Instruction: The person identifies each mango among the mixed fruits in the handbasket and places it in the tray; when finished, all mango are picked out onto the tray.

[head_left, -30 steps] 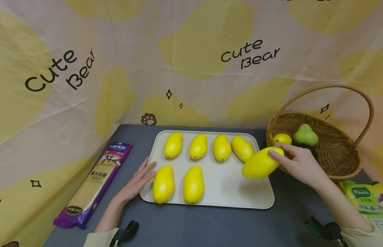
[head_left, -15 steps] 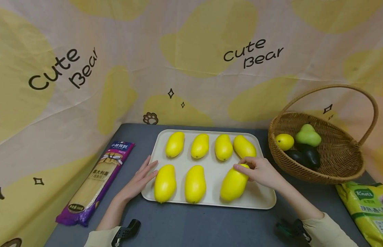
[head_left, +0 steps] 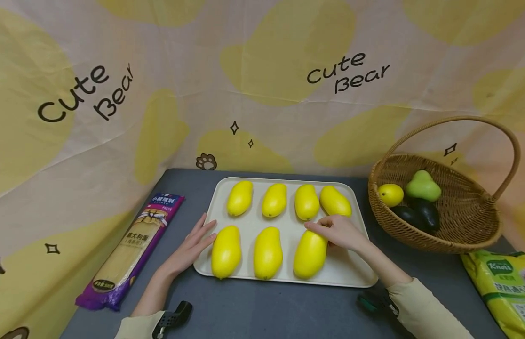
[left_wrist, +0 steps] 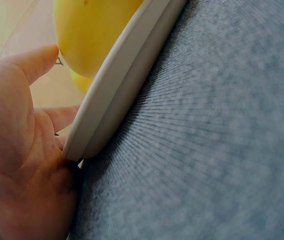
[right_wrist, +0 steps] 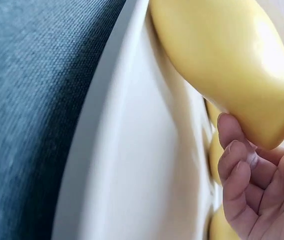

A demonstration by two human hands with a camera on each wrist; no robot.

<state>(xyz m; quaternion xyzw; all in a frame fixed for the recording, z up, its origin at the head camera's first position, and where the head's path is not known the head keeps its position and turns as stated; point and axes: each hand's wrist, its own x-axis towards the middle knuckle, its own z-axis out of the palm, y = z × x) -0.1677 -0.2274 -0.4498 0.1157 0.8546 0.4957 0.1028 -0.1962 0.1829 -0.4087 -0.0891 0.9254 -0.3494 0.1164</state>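
Note:
My right hand (head_left: 342, 231) holds the upper end of a yellow mango (head_left: 309, 258) at the front of the cream tray (head_left: 351, 270). In the right wrist view, curled fingers (right_wrist: 234, 165) lie against that mango's narrow end, just above the tray floor. To its left lie two more mangoes in the front row, a middle mango (head_left: 268, 254) and a left mango (head_left: 226, 253). Several others, such as the far right mango (head_left: 335, 201), form the back row. My left hand (head_left: 187, 252) rests at the tray's left edge, fingers extended, the thumb close to the left mango.
At the right stands a wicker basket (head_left: 470, 221) holding a lemon (head_left: 391, 195), a green pear (head_left: 423, 186) and dark avocados (head_left: 424, 214). A yellow-green Knorr bag (head_left: 501, 282) lies before it. A purple pasta packet (head_left: 133, 249) lies left of the tray. A printed cloth hangs behind.
My right hand has carried the mango leftward from beside the basket and down to the tray's front row. The left hand has stayed at the tray's left edge.

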